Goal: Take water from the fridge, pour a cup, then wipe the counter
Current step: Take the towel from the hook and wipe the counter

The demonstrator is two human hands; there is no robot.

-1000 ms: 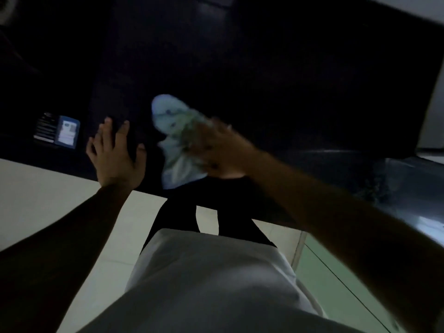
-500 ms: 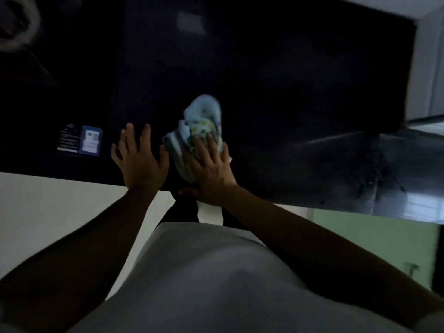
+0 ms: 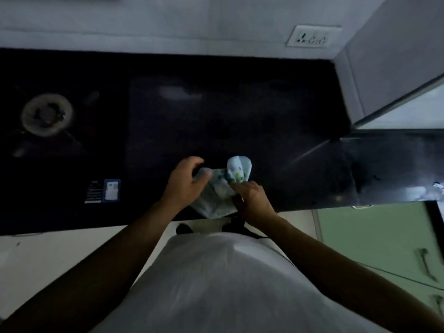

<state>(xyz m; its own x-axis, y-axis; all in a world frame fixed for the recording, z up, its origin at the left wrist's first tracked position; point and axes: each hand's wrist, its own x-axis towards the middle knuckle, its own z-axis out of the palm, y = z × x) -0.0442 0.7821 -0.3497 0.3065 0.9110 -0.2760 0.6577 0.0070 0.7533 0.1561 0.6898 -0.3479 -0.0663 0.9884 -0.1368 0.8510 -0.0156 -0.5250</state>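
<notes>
A pale blue patterned cloth (image 3: 219,192) lies bunched on the black counter (image 3: 240,121), close to its front edge. My left hand (image 3: 185,182) curls over the cloth's left side with fingers bent on it. On the cloth's right side my right hand (image 3: 253,198) pinches it. One rounded flap of the cloth stands up between the two hands. No bottle and no cup are in view.
A gas stove with a round burner (image 3: 46,115) fills the counter's left part, with a sticker (image 3: 111,190) near its front. A wall socket (image 3: 312,37) is at the back right. A grey cabinet (image 3: 394,66) stands at right, above green cupboard doors (image 3: 374,236).
My left hand has moved off the counter onto the cloth. My right hand has shifted from pressing on top of the cloth to gripping its right side. The view has tilted up and brightened.
</notes>
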